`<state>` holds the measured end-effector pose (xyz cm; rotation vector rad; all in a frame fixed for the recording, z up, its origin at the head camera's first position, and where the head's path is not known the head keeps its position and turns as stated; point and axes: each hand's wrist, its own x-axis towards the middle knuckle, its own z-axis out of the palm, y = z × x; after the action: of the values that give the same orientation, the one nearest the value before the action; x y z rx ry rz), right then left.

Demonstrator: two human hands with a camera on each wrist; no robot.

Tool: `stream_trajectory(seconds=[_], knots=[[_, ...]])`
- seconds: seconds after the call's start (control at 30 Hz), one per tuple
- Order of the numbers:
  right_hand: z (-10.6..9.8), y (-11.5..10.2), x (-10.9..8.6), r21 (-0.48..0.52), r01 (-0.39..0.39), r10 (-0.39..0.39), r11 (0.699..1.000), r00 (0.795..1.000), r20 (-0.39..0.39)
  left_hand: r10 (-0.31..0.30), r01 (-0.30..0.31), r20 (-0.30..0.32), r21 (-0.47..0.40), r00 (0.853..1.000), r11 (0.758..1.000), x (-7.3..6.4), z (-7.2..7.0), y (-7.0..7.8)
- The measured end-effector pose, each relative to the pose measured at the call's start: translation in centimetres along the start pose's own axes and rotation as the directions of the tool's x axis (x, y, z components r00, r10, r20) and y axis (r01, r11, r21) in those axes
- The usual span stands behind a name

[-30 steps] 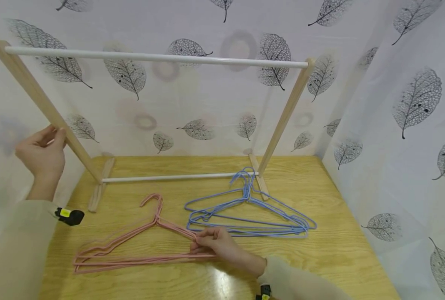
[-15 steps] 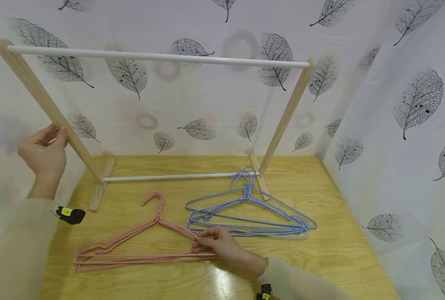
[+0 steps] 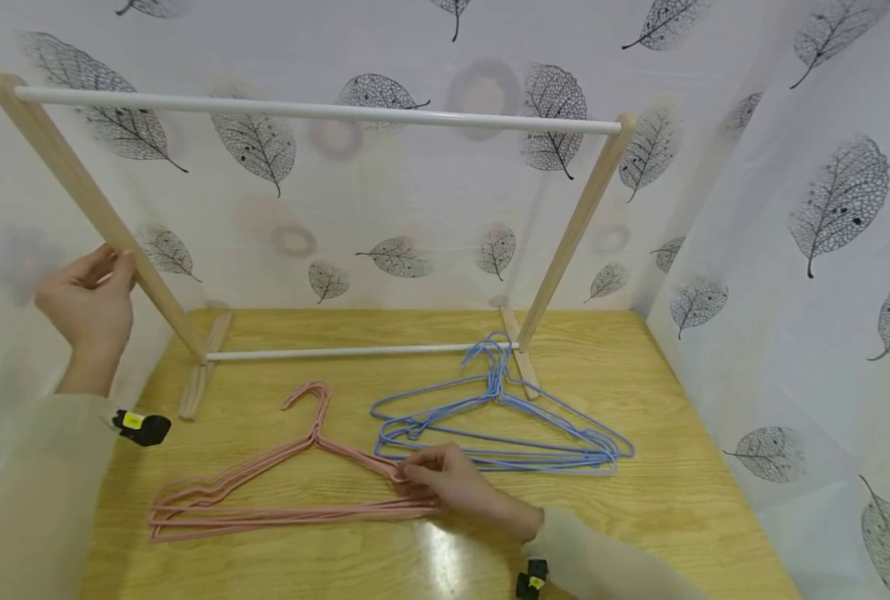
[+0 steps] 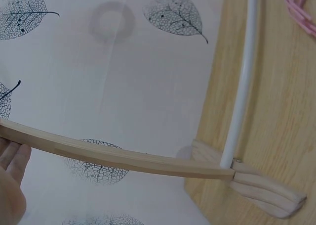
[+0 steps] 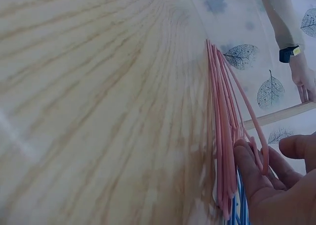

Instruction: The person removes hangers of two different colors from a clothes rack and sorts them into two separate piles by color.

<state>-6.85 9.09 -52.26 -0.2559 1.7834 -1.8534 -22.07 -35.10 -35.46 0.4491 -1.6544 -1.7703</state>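
A stack of pink clothes hangers [image 3: 295,515] lies flat at the middle left of the table, hooks at the back. My right hand [image 3: 456,483] holds the top hanger by its right end. In the right wrist view, fingers pass between that raised hanger [image 5: 248,106] and the stack [image 5: 219,131]; the thumb stands apart. My left hand [image 3: 88,300] grips the left wooden post [image 3: 85,187] of a garment rack, thumb in front and fingers partly hidden behind. Only its fingers [image 4: 17,160] show in the left wrist view, against the post.
Several blue hangers [image 3: 505,433] lie right of the pink ones, their hooks over the rack's lower white rod [image 3: 355,352]. The upper white rod [image 3: 325,110] spans both posts. A leaf-print curtain [image 3: 407,183] stands behind the wooden table [image 3: 640,517] and to its right.
My right hand has shifted slightly right, and its fingers have changed position on the pink hanger's end. The left hand stays on the post; the rack and blue hangers have not moved.
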Motion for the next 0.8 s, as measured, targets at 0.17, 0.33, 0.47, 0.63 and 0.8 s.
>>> stream_trajectory(seconds=[0.17, 0.33, 0.47, 0.63, 0.8], knots=[[-0.6, -0.3, -0.1, -0.153, 0.077, -0.084, 0.985, 0.996, -0.040, 0.015, -0.015, -0.011, 0.026, 1.000, 1.000, -0.2, 0.1, 0.2], [-2.1, -0.7, -0.5, -0.329, 0.096, -0.135, 0.939, 0.986, -0.098, 0.023, -0.022, -0.010, 0.130, 1.000, 0.991, -0.4, -0.2, -0.7], [-3.4, -1.5, -1.0, -0.291, 0.137, -0.176, 0.947, 0.978, -0.112, 0.023, -0.017, -0.022, 0.270, 0.999, 0.963, -0.6, -0.6, -1.6], [-5.5, -2.3, -1.7, -0.295, 0.215, -0.264, 0.931, 0.955, -0.134, 0.036, -0.020, -0.051, 0.296, 0.998, 0.955, -1.4, -0.7, -2.3], [-8.0, -3.6, -2.6, -0.438, 0.229, -0.348, 0.869, 0.913, -0.213, 0.069, -0.057, -0.041, 0.241, 0.997, 0.969, -2.5, -0.7, -2.7]])
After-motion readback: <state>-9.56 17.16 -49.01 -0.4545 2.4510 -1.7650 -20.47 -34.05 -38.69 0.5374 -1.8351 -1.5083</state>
